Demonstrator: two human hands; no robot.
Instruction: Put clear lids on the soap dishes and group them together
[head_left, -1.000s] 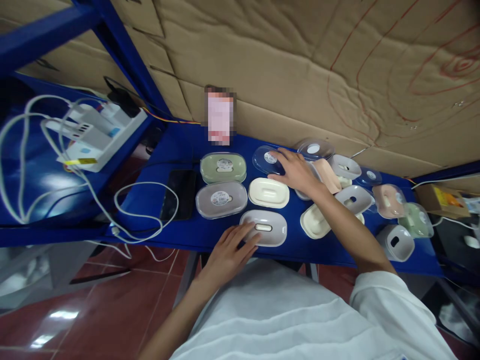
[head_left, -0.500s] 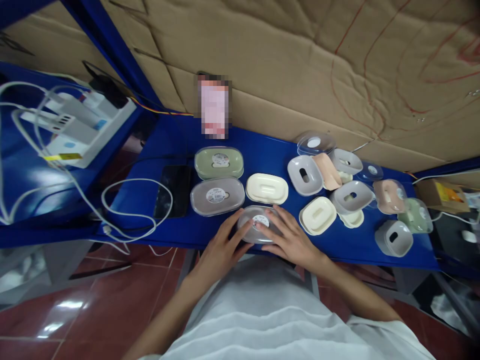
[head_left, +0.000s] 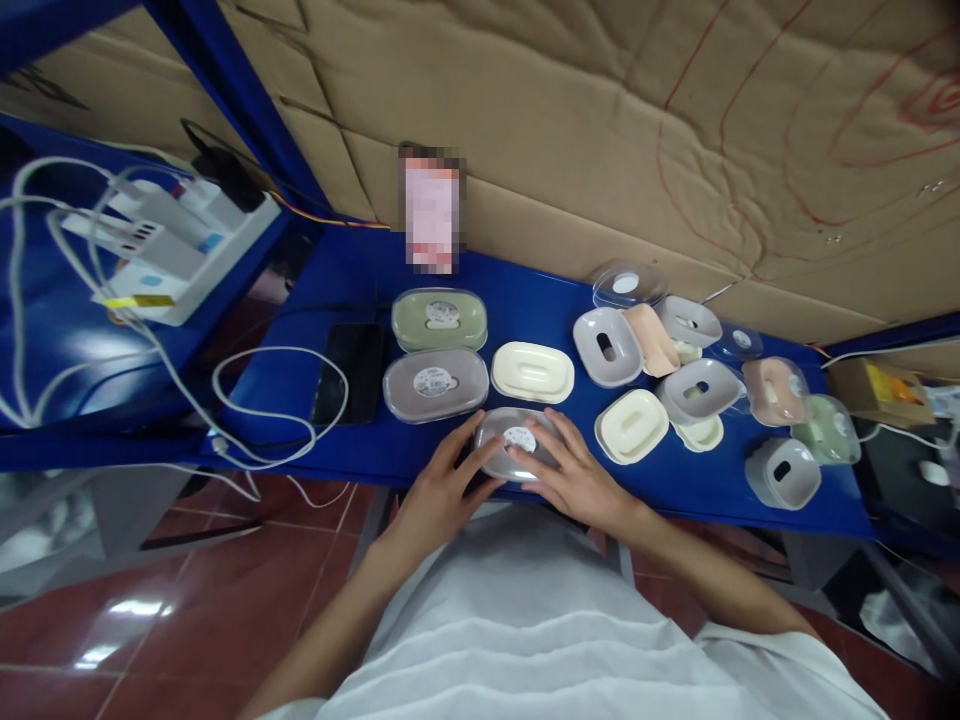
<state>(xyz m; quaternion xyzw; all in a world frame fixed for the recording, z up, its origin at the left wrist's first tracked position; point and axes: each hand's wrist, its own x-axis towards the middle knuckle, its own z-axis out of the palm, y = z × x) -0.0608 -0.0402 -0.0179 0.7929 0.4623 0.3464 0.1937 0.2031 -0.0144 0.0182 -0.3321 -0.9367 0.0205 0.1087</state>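
- Here, in the head view, both hands rest on one grey soap box [head_left: 516,445] with a clear lid, which sits at the near edge of the blue shelf [head_left: 525,300], directly in front of the person.
- The left hand [head_left: 439,495] lies flat at the left end of this box, fingers stretched and spread, the fingertips touching the lid; it is not closed around anything.
- The right hand [head_left: 574,480] lies on the right part of the same lid, fingers also open and pressing from above, near the round white sticker in the middle.
- Just behind the box lies a cream soap tray [head_left: 532,372] without lid.
- To the left of the tray there are two closed boxes, one behind the other: a grey closed box [head_left: 435,384] nearer and a green closed box [head_left: 439,319] farther.
- A black phone [head_left: 352,372] lies flat beside the grey closed box, and a white cable [head_left: 255,400] makes a loop next to it.
- On the right part of the shelf many loose parts are scattered: a grey tray with a slot [head_left: 607,346], another cream tray [head_left: 631,426], a pink piece [head_left: 651,338], a clear lid [head_left: 627,285], and more pieces toward the far right.
- A white power strip [head_left: 180,262] with plugs stands on the left shelf.
- Behind everything there is a brown cardboard wall [head_left: 600,120].
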